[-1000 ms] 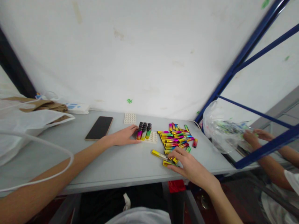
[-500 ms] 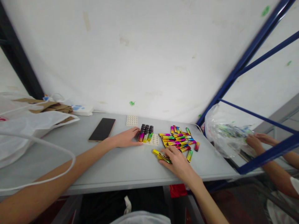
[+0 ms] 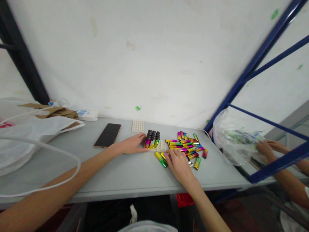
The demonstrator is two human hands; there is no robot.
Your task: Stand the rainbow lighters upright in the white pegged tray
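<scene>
My left hand [image 3: 133, 144] rests on the table with thumb and fingers spread, at the left side of a white studded tray [image 3: 162, 145]. Several shiny rainbow tubes [image 3: 151, 143] with black tops stand close together on the tray's left part. In front of the tray my right hand [image 3: 178, 161] is curled down, its fingertips on a yellow shiny tube [image 3: 163, 155]; the palm hides what lies beneath. Just left of it lies a yellow-green tube [image 3: 160, 159]. Beyond my right hand spreads a loose pile of metallic tubes [image 3: 184, 144].
A second white studded tray [image 3: 138, 126] lies near the wall. To the left are a phone [image 3: 107, 135], a power strip [image 3: 87, 115] and a white bag [image 3: 48, 132] with cardboard. At right, past a blue frame [image 3: 231, 91], another person's hands [image 3: 265, 149] touch a clear plastic bag [image 3: 227, 138].
My right hand has shifted slightly left and up. The tubes that were at its fingers have turned, and one now lies free on the table. My left hand stays by the tray.
</scene>
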